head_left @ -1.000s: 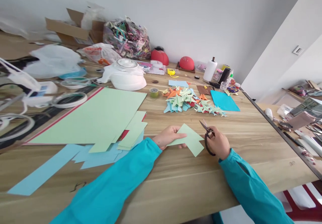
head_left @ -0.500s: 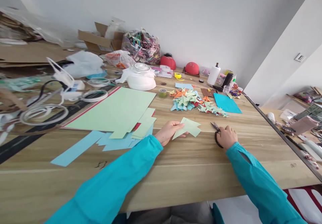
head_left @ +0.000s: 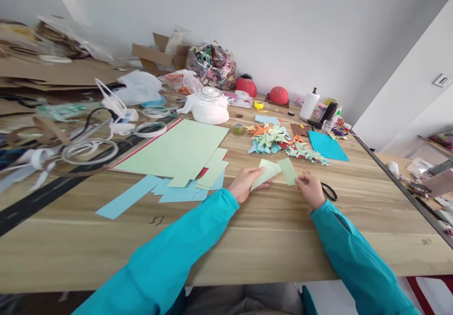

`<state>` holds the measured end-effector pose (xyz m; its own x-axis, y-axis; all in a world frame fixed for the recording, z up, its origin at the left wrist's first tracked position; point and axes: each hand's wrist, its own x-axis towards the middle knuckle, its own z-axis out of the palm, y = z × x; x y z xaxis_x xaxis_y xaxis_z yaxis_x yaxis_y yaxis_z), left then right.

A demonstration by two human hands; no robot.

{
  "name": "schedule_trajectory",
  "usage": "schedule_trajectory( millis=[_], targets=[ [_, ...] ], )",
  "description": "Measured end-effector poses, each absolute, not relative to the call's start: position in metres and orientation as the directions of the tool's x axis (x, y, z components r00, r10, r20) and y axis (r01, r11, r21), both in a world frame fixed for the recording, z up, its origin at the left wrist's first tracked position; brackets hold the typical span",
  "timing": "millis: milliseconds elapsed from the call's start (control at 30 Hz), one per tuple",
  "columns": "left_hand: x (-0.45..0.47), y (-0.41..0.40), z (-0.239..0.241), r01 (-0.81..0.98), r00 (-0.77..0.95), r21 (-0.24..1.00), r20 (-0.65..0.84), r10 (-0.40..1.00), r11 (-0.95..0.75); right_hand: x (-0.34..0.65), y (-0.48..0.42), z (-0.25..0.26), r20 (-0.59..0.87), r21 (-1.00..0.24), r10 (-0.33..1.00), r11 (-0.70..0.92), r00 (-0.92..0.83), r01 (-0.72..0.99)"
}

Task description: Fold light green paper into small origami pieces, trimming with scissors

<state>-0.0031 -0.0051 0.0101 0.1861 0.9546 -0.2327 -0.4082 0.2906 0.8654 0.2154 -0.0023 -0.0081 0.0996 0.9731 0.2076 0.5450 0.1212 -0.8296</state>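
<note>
- Head view: bare left hand (head_left: 247, 185) grasps a pale green, straight-edged paper piece (head_left: 265, 172) by its left side, thumb on top, fingers under.
- Bare right hand (head_left: 309, 190) pinches a narrow pale green paper strip (head_left: 288, 171) at its lower right corner. Both papers are up over the light wood table (head_left: 269, 239), side by side; can't tell if their edges touch.
- Black-handled scissors (head_left: 329, 191) lie just beside the right hand, not gripped; blades mostly hidden behind it.
- Handling, my read: near weightless, thin, stiff enough to hold flat from one edge, but creases easily. Best hold is a light thumb-and-finger pinch near an edge or corner — no squeezing mid-sheet. Should not be very slippery.
- Large pale green paper sheets (head_left: 177, 147) and light blue paper strips (head_left: 127, 197) lie left of the hands; a heap of multicoloured folded paper stars (head_left: 272, 140) sits beyond them.
- Containers: brown cardboard box (head_left: 152, 57), flaps up, clear plastic sticking out. Bulging clear plastic bag (head_left: 212, 64) beside it, full of multicoloured bits — too small to identify.
- White ribbed bottle (head_left: 309, 106) with dark top: opaque, contents unknown.
</note>
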Motion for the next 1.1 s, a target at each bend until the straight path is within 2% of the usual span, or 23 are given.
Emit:
schedule_trajectory(
  millis=[67, 167, 233, 333, 400, 567, 667, 733, 867, 1100],
  targets=[
    [0.001, -0.003, 0.007, -0.495, 0.157, 0.817, -0.25, 0.956, 0.295, 0.213, 0.001, -0.002, 0.199, -0.871, 0.965, 0.095, 0.171, 0.482],
    [0.008, -0.004, 0.004, -0.602, 0.15, 0.735, -0.28, 0.948, 0.312, 0.192, 0.006, 0.014, 0.163, -0.93, 0.971, 0.093, 0.173, 0.357],
    [0.013, -0.007, 0.002, -0.609, 0.177, 0.724, -0.275, 0.945, 0.325, 0.171, 0.011, 0.026, 0.185, -0.942, 0.978, 0.148, 0.099, 0.3],
    [0.016, -0.012, 0.0, -0.558, 0.246, 0.75, -0.257, 0.934, 0.354, 0.145, 0.015, 0.041, 0.199, -0.95, 0.969, 0.228, -0.15, 0.214],
    [0.016, -0.015, -0.002, -0.534, 0.271, 0.775, -0.222, 0.936, 0.339, 0.136, 0.014, 0.044, 0.287, -0.902, 0.937, 0.335, -0.202, 0.272],
    [0.018, -0.014, -0.005, -0.528, 0.196, 0.806, -0.191, 0.962, 0.268, 0.151, 0.005, 0.033, 0.551, -0.666, 0.829, 0.505, -0.094, 0.549],
    [0.02, -0.011, -0.007, -0.527, 0.133, 0.82, -0.179, 0.975, 0.222, 0.169, 0.0, 0.02, 0.56, -0.593, 0.818, 0.507, -0.132, 0.625],
    [0.022, -0.008, -0.008, -0.522, 0.104, 0.829, -0.169, 0.98, 0.198, 0.178, -0.001, 0.013, 0.537, -0.614, 0.831, 0.501, -0.142, 0.611],
    [0.026, -0.003, -0.008, -0.486, 0.043, 0.857, -0.171, 0.984, 0.17, 0.186, 0.001, -0.001, 0.402, -0.795, 0.913, 0.388, -0.074, 0.466],
    [0.025, 0.004, 0.0, -0.553, 0.072, 0.802, -0.224, 0.972, 0.226, 0.194, 0.005, -0.013, 0.271, -0.936, 0.962, 0.257, 0.027, 0.241]
  ],
)
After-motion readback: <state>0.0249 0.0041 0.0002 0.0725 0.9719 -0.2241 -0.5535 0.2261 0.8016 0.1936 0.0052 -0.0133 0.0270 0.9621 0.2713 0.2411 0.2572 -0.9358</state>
